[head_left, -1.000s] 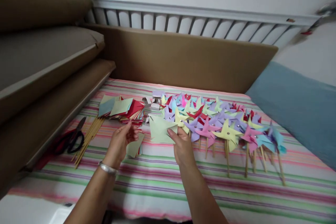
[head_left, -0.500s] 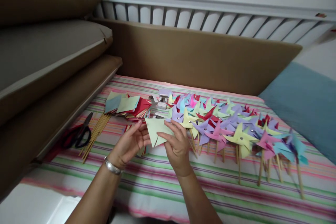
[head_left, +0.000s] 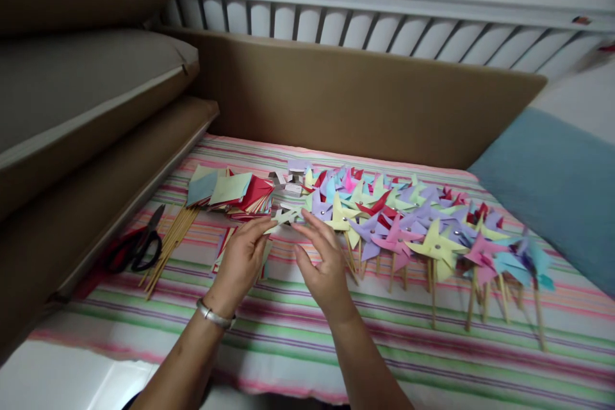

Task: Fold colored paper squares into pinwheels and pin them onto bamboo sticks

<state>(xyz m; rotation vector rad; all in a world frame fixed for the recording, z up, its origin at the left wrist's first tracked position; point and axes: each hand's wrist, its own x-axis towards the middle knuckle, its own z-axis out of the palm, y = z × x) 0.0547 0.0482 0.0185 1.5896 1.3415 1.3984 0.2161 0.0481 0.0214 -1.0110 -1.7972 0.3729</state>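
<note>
My left hand (head_left: pixel 241 259), with a silver bracelet at the wrist, pinches a pale green piece of paper (head_left: pixel 284 218), now seen nearly edge-on. My right hand (head_left: pixel 325 262) is just to its right, fingers apart, the fingertips close to the paper's right end; whether they touch it I cannot tell. Behind the hands lie stacks of coloured paper squares (head_left: pixel 231 188) and small open boxes (head_left: pixel 293 187). More coloured paper pieces (head_left: pixel 225 250) lie partly hidden beneath my left hand. Finished paper pinwheels (head_left: pixel 397 237) on wooden sticks spread out to the right.
Black-handled scissors (head_left: pixel 139 250) and a bundle of thin wooden sticks (head_left: pixel 170 246) rest at the left on the striped cloth (head_left: pixel 307 327). Thick brown cushions (head_left: pixel 106 173) are stacked along the left side. A brown panel (head_left: pixel 346 96) stands at the back, a blue surface (head_left: pixel 552 186) at the right.
The pale green paper has tilted from facing me to nearly edge-on. My left hand has closed on its left end, while my right hand's fingers have spread away from its face.
</note>
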